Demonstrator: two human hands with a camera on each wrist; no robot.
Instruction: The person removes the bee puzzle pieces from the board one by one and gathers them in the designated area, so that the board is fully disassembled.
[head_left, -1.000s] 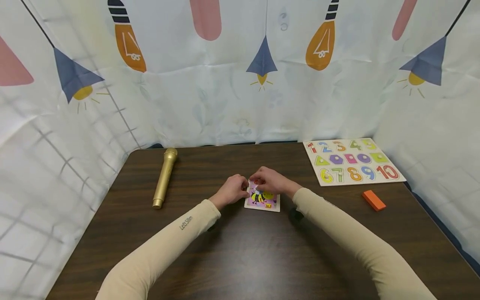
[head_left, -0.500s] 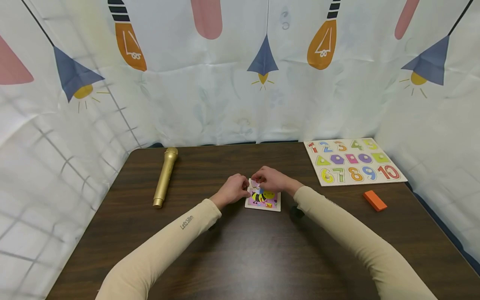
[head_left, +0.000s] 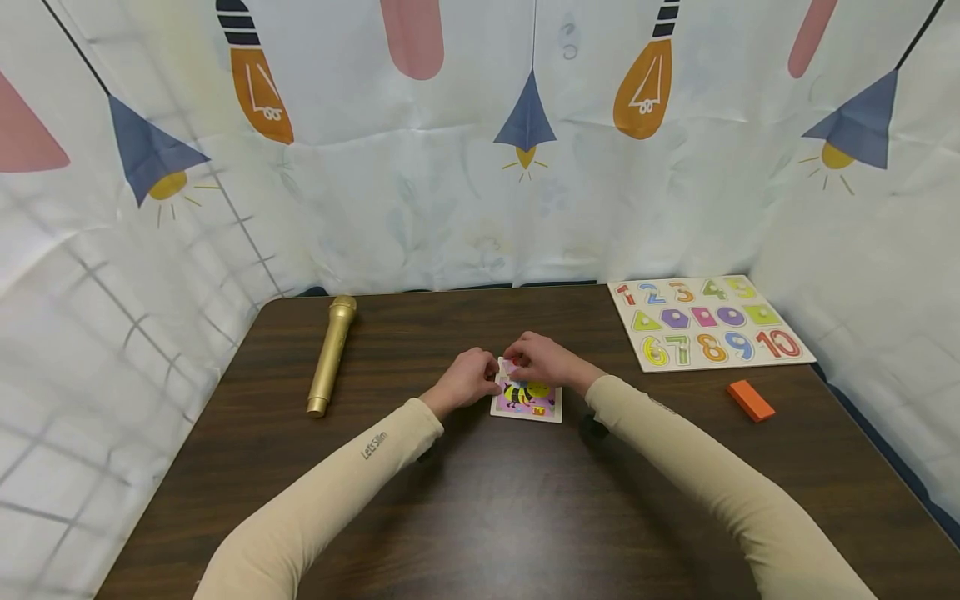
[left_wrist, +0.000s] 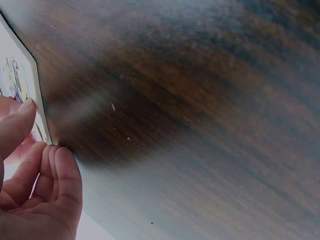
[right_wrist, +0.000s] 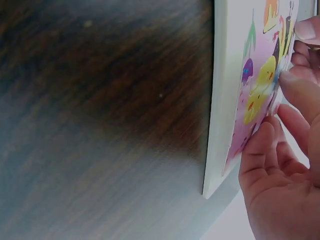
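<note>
A small square jigsaw puzzle (head_left: pixel 525 410) with a yellow-and-black bee on a pink ground lies at the middle of the table. At its left edge, my left hand (head_left: pixel 467 379) holds the pale frame, thumb on top and curled fingers against the side, as the left wrist view shows. Over the upper part of the picture, my right hand (head_left: pixel 546 362) pinches a puzzle piece between thumb and forefinger. Most of that piece is hidden by the fingers. The right wrist view shows the pale rim (right_wrist: pixel 220 100) close to the right hand, with left fingertips beyond.
Toward the back left lies a gold microphone (head_left: pixel 330 358). A wooden number-and-shape board (head_left: pixel 630 337) rests at the back right, and an orange block (head_left: pixel 750 401) lies in front of it. A patterned curtain (head_left: pixel 450 208) hangs behind the dark wooden table (head_left: pixel 480 517).
The right fingers shift slightly over the upper part of the puzzle, and the piece under them looks turned a little. The left hand stays at the left edge.
</note>
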